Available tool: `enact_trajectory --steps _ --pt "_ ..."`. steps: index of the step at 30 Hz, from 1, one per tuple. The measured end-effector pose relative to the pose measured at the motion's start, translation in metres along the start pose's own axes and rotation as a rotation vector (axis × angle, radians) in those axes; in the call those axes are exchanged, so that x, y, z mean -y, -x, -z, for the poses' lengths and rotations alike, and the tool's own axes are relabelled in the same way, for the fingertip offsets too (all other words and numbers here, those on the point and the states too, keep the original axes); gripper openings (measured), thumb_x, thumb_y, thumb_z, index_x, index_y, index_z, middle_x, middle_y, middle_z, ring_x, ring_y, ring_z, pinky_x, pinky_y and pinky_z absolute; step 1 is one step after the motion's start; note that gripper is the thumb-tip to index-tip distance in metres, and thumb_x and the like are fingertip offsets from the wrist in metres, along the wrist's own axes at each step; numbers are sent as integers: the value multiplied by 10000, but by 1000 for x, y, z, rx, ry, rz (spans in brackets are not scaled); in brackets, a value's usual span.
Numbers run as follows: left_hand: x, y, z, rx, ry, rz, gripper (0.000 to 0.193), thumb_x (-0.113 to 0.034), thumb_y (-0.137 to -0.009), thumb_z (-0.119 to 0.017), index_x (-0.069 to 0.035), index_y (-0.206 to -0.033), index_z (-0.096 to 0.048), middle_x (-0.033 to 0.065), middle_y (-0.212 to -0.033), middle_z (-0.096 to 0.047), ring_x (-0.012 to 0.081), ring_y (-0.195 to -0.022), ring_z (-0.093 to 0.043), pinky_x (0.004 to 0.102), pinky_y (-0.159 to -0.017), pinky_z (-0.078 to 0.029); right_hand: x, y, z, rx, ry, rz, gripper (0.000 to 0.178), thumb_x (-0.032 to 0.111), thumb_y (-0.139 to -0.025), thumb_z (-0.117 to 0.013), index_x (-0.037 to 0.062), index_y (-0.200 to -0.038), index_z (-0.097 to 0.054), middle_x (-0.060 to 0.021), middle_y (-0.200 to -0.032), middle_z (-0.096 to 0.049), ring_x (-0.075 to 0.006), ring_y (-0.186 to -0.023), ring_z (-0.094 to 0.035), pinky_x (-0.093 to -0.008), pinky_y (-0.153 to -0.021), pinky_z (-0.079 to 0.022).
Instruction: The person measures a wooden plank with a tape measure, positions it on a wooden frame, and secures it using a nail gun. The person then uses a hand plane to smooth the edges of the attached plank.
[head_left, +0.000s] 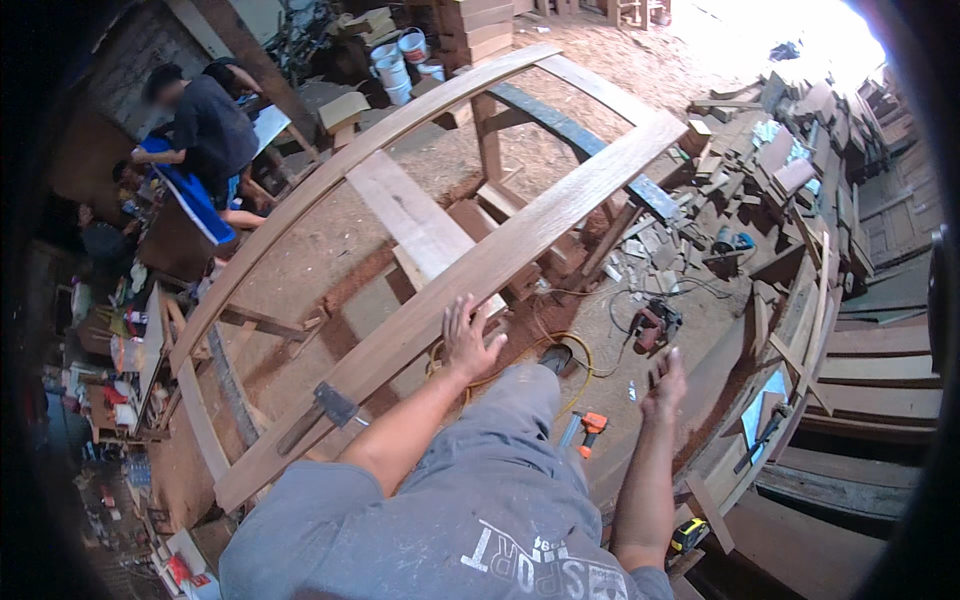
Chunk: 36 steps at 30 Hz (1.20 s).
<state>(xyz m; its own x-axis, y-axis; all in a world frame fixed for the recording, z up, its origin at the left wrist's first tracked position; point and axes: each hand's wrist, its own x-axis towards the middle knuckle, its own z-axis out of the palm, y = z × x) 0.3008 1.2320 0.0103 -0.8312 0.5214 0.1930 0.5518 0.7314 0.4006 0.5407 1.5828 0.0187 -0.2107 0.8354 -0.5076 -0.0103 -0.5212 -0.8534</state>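
Observation:
A large wooden frame (560, 215) with long side rails and cross-pieces lies slantwise in front of me, raised on supports. My left hand (472, 340) rests with spread fingers on the near rail's edge and grips nothing. Farther down that rail, left of my forearm, lies a black-headed mallet (335, 403). My right hand (664, 385) hangs in the air to the right, away from the frame. Its fingers are loosely bent and apart, and no object shows in it. Nearest to it is a dark red power tool (655, 322) on the ground.
An orange-handled tool (592, 425) lies near my legs, by a looped yellow cord (588, 370). Wood scraps (780, 165) pile up at the right, with a yellow tape measure (688, 535) nearer me. At the far left, another person (215, 130) bends over a blue-covered piece (195, 200).

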Motion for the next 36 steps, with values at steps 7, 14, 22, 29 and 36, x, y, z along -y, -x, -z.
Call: enact_trajectory --steps 7,14,22,29,36 --pt "62 -1 59 123 -169 -67 850 -578 -908 -756 -253 -1635 -460 199 -1727 -313 453 -1605 -256 629 -1317 -164 -203 45 36 120 9 -415 247 273 -1099 -556 63 -1131 -682 -60 -1014 -730 -196 -718 -661 -330 -573 -483" --pt "119 1 35 167 -356 -290 994 -581 -917 -755 -321 -1730 -247 166 -1794 -164 452 -1622 -210 672 -1280 -204 -326 84 102 62 917 -435 271 215 -1004 -650 18 -1165 -745 -193 -1008 -793 -335 -993 -767 -468 -807 -605" --pt "92 -10 47 300 -209 -276 979 -260 -900 -837 -151 -1710 -297 245 -1770 -195 478 -1607 -242 571 -1295 -232 -492 33 152 -32 1163 -603 453 361 -1012 -573 24 -1253 -757 -279 -1283 -720 -448 -1236 -685 -532 -1058 -530" --pt "100 -6 56 340 -197 -197 952 -353 -957 -775 -144 -1714 -237 259 -1774 -139 464 -1637 -159 598 -1306 -184 -520 -99 163 -193 938 -461 448 171 -909 -647 -1 -1320 -688 -297 -1090 -751 -468 -1130 -717 -552 -993 -557" --pt "135 0 65 416 -204 -106 1026 -553 -1025 -644 -138 -1738 -33 215 -1795 5 408 -1655 -53 611 -1309 -115 -578 -212 260 -141 1246 -196 430 111 -849 -757 -50 -1217 -604 -260 -1056 -750 -407 -853 -777 -491 -738 -638"
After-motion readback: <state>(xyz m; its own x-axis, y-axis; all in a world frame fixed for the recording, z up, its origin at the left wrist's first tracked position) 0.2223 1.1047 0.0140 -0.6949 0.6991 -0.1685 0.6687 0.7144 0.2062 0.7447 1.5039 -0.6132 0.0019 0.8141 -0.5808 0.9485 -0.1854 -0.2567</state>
